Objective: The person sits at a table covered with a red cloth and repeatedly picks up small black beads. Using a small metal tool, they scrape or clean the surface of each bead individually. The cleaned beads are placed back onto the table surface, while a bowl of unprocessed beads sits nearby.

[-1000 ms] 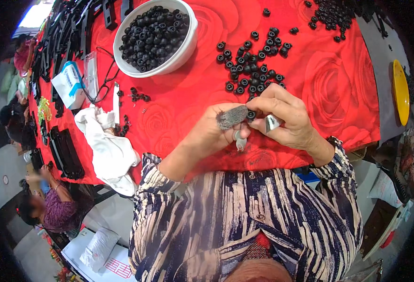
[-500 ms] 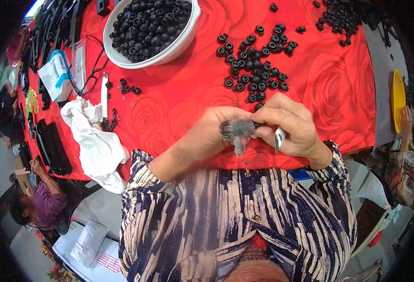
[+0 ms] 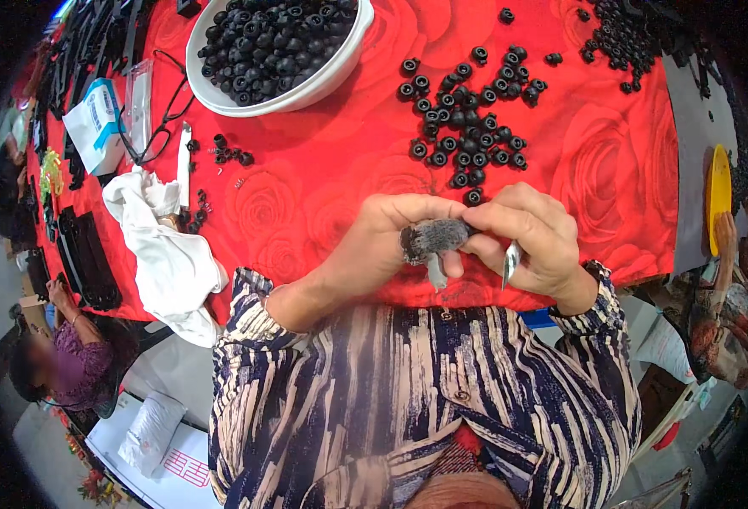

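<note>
My left hand [image 3: 365, 246] and my right hand [image 3: 531, 242] meet over the front edge of the table. A worn grey knitted cover [image 3: 436, 239], black at one end, wraps what seems to be a finger of my left hand. Between both hands' fingertips sits a small black part [image 3: 470, 227], mostly hidden. My right hand is closed, with a shiny flat metal blade [image 3: 511, 263] jutting down from its fingers; the handle, if any, is out of sight. Just beyond my fingertips lies a loose cluster of round black plastic parts [image 3: 467, 127].
A white bowl [image 3: 361, 38] full of black parts stands far left of centre. Eyeglasses [image 3: 160, 140], a white cloth [image 3: 166, 254] and a blue-white packet [image 3: 94, 119] lie left on the red tablecloth [image 3: 306, 170]. Other people sit at both sides; a yellow tray [image 3: 717, 199] is right.
The view has shifted slightly. The grey cover has tilted a little, and the blade has turned slightly in my right hand. Both hands stay together.
</note>
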Motion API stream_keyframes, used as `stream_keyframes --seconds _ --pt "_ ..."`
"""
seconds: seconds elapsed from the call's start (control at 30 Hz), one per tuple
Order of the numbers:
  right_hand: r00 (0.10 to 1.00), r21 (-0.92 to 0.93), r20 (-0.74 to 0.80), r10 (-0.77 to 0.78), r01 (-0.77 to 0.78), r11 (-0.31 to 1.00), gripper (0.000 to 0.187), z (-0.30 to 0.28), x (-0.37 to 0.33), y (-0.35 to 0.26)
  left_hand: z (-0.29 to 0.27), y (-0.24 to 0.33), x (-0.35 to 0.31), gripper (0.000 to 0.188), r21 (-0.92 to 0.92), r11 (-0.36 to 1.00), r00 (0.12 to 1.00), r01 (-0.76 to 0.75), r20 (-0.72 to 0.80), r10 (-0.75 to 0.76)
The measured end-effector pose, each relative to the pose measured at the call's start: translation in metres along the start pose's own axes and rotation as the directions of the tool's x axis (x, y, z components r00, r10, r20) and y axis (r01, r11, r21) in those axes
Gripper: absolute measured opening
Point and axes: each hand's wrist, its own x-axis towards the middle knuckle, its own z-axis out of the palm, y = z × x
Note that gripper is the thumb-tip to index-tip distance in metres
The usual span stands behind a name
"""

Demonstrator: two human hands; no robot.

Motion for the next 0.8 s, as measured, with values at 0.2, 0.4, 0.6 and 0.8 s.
stream_keyframes --seconds 0.2,0.4,0.6,0.8 --pt "0.995 -0.064 -0.034 -0.095 0.093 0.994 0.03 0.002 -0.001 0.002 -0.004 -0.012 0.001 0.022 -0.033 0.992 0.993 -0.12 0.01 0.12" --pt "0.999 -0.012 0.044 0.022 -0.021 1.0 0.026 0.0 0.001 0.004 -0.001 -0.009 0.001 0.023 0.05 0.986 0.983 -0.161 -0.081 0.165" --pt "0.927 0.195 0.204 0.315 -0.354 0.915 0.027 -0.009 0.007 0.005 -0.007 -0.008 0.004 0.025 0.205 0.936 0.951 -0.287 -0.056 0.304" --pt "0.875 0.179 0.247 0.416 -0.463 0.868 0.022 -0.01 0.005 0.005 -0.005 -0.009 0.004 0.026 0.216 0.936 0.954 -0.277 -0.054 0.295"
